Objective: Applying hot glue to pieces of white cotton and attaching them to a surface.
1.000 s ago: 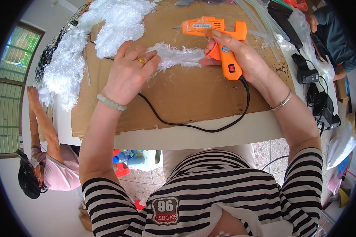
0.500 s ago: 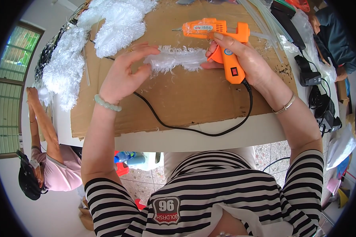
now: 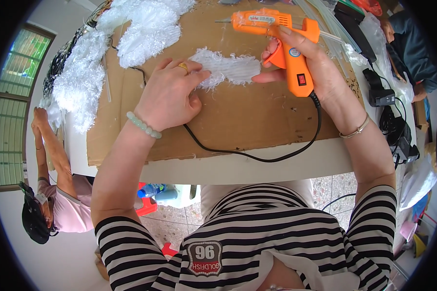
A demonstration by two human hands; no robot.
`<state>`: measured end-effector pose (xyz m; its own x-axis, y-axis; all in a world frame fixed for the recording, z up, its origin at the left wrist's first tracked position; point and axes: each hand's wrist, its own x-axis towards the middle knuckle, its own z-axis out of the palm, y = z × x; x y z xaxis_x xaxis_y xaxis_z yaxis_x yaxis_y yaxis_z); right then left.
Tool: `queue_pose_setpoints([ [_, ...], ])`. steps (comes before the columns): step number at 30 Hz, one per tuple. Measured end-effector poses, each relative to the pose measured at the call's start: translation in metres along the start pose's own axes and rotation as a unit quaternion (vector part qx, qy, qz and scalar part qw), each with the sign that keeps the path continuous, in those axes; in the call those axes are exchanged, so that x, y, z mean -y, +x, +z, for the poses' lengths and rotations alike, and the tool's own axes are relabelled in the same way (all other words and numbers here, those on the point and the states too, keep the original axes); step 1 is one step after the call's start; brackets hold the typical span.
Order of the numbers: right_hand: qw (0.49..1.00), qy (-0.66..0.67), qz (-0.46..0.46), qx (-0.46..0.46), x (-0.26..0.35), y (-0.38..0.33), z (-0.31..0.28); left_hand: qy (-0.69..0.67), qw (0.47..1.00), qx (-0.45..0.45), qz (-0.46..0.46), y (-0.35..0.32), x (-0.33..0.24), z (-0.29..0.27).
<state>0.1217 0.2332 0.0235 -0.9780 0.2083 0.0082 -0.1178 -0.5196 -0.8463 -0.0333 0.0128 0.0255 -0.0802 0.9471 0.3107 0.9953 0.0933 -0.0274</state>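
A short strip of white fringed fabric (image 3: pixel 230 67) lies on the brown cardboard (image 3: pixel 257 116), its ribbed side showing and its edges frayed. My left hand (image 3: pixel 172 92) rests over the strip's left end, fingers spread and fingertips touching it, the thumb apart. With my right hand (image 3: pixel 318 63) I grip an orange hot glue gun (image 3: pixel 296 63) by its handle, fingers round the trigger. The metal nozzle points left, above and beyond the strip. A clear glue stick (image 3: pixel 331 37) protrudes from its back. My lower right fingers are beside the strip's right end.
White fringed fabric (image 3: pixel 148 36) is heaped at the far left. Clear glue sticks (image 3: pixel 310 17) lie at the far right. The gun's black cord (image 3: pixel 247 156) loops across the cardboard. Black power adapters (image 3: pixel 381 96) sit on the right. One person (image 3: pixel 65 203) is at left, another (image 3: pixel 403 48) at right.
The strip has shifted slightly right and now lies flatter, with its ribbed side showing. My left hand has moved right onto it. My right hand has carried the glue gun up and right.
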Motion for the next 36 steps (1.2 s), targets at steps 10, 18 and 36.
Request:
queue_pose_setpoints([
  [10,0.987,-0.015,-0.095,0.126,0.035,-0.002,-0.019,0.015,1.0,-0.01,0.019,0.005,-0.001,-0.002],
  [18,0.972,-0.107,-0.165,0.128,0.074,-0.03,-0.015,0.045,0.998,-0.043,0.01,0.011,-0.004,0.002],
  [36,0.852,-0.505,0.046,-0.129,0.029,-0.056,-0.01,-0.121,0.983,-0.13,0.039,0.033,-0.035,0.023],
])
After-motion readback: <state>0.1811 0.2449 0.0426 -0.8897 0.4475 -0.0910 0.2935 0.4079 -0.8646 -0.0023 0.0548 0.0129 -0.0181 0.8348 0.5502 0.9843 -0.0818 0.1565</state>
